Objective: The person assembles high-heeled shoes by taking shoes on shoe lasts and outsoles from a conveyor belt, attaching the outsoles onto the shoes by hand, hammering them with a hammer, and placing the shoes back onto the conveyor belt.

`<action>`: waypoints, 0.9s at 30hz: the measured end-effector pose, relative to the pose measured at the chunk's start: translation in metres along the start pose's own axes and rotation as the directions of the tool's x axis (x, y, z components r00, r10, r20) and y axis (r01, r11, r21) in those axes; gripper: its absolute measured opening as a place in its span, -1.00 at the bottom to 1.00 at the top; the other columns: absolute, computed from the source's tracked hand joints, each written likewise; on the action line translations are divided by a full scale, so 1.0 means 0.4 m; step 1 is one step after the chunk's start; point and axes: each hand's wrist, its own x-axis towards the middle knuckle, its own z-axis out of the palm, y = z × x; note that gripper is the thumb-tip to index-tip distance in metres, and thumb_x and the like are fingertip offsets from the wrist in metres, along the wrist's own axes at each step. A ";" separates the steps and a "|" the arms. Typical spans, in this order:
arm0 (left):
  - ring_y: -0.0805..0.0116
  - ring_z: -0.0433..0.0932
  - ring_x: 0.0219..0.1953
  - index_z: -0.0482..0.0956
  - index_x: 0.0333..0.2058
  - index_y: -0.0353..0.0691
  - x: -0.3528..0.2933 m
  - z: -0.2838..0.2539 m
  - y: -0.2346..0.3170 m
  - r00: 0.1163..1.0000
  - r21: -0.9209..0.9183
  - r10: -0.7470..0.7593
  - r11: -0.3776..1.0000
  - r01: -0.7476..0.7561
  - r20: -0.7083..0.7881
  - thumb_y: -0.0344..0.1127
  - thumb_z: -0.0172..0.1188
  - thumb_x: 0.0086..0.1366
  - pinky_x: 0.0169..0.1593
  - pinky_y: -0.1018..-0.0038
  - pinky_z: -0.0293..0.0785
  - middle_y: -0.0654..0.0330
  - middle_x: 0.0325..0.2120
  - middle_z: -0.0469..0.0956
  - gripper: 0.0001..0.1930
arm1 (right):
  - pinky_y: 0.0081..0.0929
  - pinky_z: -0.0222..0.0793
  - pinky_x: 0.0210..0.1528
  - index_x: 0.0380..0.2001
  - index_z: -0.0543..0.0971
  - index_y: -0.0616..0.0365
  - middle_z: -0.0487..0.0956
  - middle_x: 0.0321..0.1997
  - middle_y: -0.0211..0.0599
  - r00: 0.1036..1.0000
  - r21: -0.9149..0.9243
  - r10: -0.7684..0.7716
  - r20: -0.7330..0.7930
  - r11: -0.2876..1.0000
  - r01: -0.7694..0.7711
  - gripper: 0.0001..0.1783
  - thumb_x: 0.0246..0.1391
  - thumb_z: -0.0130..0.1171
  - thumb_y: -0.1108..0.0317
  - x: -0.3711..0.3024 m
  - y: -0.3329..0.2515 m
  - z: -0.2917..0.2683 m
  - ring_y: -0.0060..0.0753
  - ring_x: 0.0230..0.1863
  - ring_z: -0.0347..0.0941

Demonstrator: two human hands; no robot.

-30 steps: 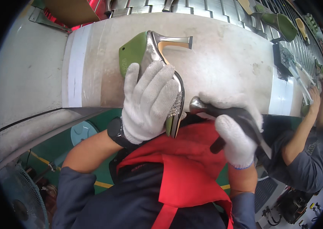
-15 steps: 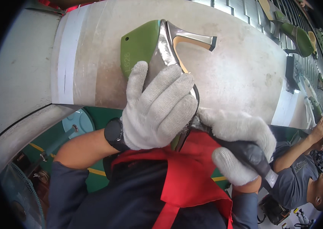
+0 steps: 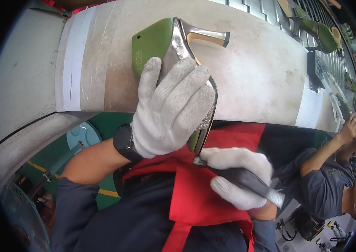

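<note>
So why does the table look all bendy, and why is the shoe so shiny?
In the head view, the fisheye lens curves the pale worktable's straight edge and leaves black corners; the silver high-heeled shoe on its green last throws back bright glare; the white-gloved left hand looks sharp, while the white-gloved right hand with its dark-handled tool looks slightly softer.

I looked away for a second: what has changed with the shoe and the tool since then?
The right hand moved its dark-handled tool from beside the silver high-heeled shoe to under its toe. The left hand stays clamped over the shoe on its green last.
</note>
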 end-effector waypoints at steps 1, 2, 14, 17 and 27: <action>-0.16 0.55 0.34 0.49 0.23 -0.20 -0.001 0.006 -0.003 1.000 0.014 0.005 1.000 -0.005 -0.017 -0.36 0.36 0.26 0.57 -0.37 -0.01 -0.11 0.25 0.57 -0.45 | -0.26 0.64 0.24 0.03 0.67 0.42 0.76 0.08 0.14 0.991 -0.070 0.128 0.044 0.990 -0.125 -0.64 0.16 0.45 0.63 0.003 -0.012 -0.009 -0.11 0.11 0.77; -0.14 0.55 0.35 0.48 0.23 -0.19 -0.001 0.010 -0.005 0.999 0.028 0.009 1.000 -0.008 -0.034 -0.37 0.37 0.26 0.58 -0.36 -0.02 -0.09 0.25 0.57 -0.44 | -0.26 0.61 0.29 0.04 0.67 0.43 0.75 0.11 0.14 0.983 -0.077 0.182 0.033 0.981 -0.179 -0.64 0.17 0.45 0.63 0.004 -0.016 -0.011 -0.12 0.16 0.75; -0.04 0.74 0.07 0.51 0.07 -0.08 -0.005 0.003 0.017 0.995 0.004 -0.092 0.996 0.092 -0.024 -0.41 0.41 0.26 0.54 -0.47 -0.03 0.00 0.09 0.61 -0.57 | -0.07 0.58 0.35 0.08 0.57 0.39 0.68 0.22 0.31 0.947 0.074 -0.008 -0.321 0.997 0.033 -0.59 0.19 0.43 0.56 0.077 -0.039 0.006 0.03 0.25 0.69; 0.01 0.76 -0.06 0.51 0.00 -0.08 -0.007 0.034 0.007 0.993 0.030 -0.079 0.996 0.082 -0.085 -0.43 0.41 0.27 0.53 -0.52 -0.05 0.08 -0.07 0.62 -0.64 | -0.11 0.62 0.31 0.03 0.61 0.37 0.71 0.17 0.28 0.928 0.091 0.097 -0.360 0.993 -0.068 -0.63 0.18 0.44 0.56 0.099 -0.069 -0.001 0.02 0.19 0.72; 0.19 0.72 -0.02 0.49 0.06 0.03 -0.032 0.062 0.002 0.989 0.072 -0.034 0.996 0.045 -0.146 -0.31 0.43 0.29 0.45 -0.58 0.09 0.18 0.00 0.52 -0.59 | -0.01 0.69 0.19 -0.06 0.61 0.36 0.74 0.05 0.29 0.920 0.116 0.231 -0.318 0.972 -0.204 -0.59 0.09 0.55 0.43 0.189 -0.113 -0.051 0.12 0.06 0.76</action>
